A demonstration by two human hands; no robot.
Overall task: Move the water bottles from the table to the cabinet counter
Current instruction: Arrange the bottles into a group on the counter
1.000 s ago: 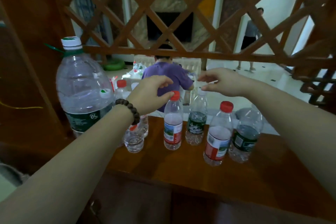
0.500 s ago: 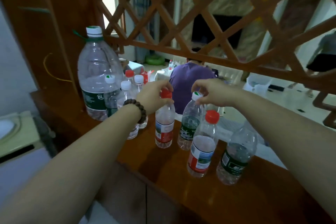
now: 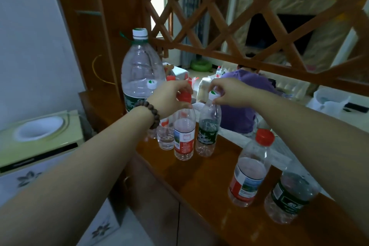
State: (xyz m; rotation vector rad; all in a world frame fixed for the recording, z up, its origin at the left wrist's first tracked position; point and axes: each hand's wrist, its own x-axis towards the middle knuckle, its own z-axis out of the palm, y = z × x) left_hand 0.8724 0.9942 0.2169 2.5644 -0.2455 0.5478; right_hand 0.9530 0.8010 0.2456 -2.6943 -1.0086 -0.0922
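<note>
At the centre of the frame your left hand [image 3: 169, 98] pinches the red-capped bottle [image 3: 184, 128] and your right hand [image 3: 231, 94] the green-labelled bottle [image 3: 207, 126], both on the cabinet counter [image 3: 209, 181]; placing step, so next let go cleanly.

1. Both forearms are bare, with no sleeve in view on either; both hands are bare too.
2. The left wrist carries a bracelet [image 3: 152, 113] of dark brown round beads; the beads look wooden and evenly sized.
</note>
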